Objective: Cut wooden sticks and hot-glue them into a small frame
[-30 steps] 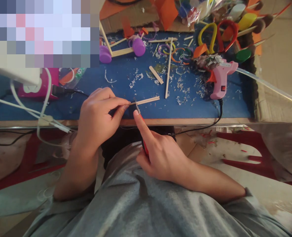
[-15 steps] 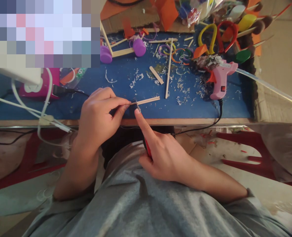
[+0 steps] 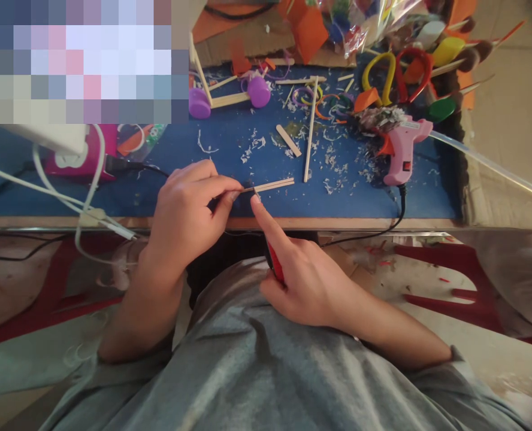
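Observation:
My left hand (image 3: 189,203) is closed, pinching the left end of a pair of thin wooden sticks (image 3: 275,185) between thumb and fingertips. The sticks lie side by side just above the blue tabletop, a dark line between them. My right hand (image 3: 308,281) wraps around a red and black handled knife (image 3: 275,263), with its index finger stretched along the back of the blade. The blade tip meets the sticks just right of my left fingertips; how deep it cuts I cannot tell. Beyond them lie a short flat craft stick (image 3: 288,140) and a long wooden stick (image 3: 311,129).
A pink glue gun (image 3: 403,149) lies on the right, its cord running over the table edge. Purple wheels (image 3: 259,92) on a stick frame stand at the back, near scissors (image 3: 378,78). White shavings dot the blue table (image 3: 180,140). White cables (image 3: 88,197) hang at left.
The whole view has shifted slightly. My right hand and the knife have moved a little to the right; both hands keep their grips.

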{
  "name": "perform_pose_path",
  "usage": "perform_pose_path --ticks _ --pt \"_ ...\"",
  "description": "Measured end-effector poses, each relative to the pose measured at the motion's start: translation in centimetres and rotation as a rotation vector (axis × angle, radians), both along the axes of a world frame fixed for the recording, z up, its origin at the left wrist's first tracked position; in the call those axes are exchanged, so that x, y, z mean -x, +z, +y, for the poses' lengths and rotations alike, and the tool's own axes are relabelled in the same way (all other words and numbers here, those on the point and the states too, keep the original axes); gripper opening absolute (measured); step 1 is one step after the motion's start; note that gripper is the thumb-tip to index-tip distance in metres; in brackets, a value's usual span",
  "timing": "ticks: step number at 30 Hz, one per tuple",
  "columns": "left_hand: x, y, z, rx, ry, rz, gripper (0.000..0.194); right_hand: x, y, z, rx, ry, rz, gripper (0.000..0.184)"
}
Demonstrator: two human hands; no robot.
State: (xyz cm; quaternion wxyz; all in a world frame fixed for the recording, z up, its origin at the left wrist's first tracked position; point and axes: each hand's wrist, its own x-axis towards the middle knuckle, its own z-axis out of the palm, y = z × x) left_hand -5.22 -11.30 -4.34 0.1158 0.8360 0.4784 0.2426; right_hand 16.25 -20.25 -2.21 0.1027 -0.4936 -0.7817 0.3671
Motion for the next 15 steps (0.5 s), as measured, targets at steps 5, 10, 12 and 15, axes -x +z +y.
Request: perform_pose_path --ticks 5,10,12,15 --pt "0.02 -0.06 -0.02 0.001 0.000 -0.006 0.022 -0.25 0.46 0.05 0.026 0.008 -0.011 0.107" --pt "0.02 -0.15 -0.06 0.007 0.004 -0.016 0.021 -0.18 0.48 0.39 0.016 -0.015 -0.014 0.106" --pt "0.00 -0.24 -0.10 -0.007 0.007 -0.019 0.021 -0.25 0.52 0.14 0.008 -0.007 -0.005 0.106" --pt "0.01 -0.40 -0.10 -0.030 0.013 -0.023 0.020 -0.38 0.56 -0.22 0.004 0.008 0.010 0.106"
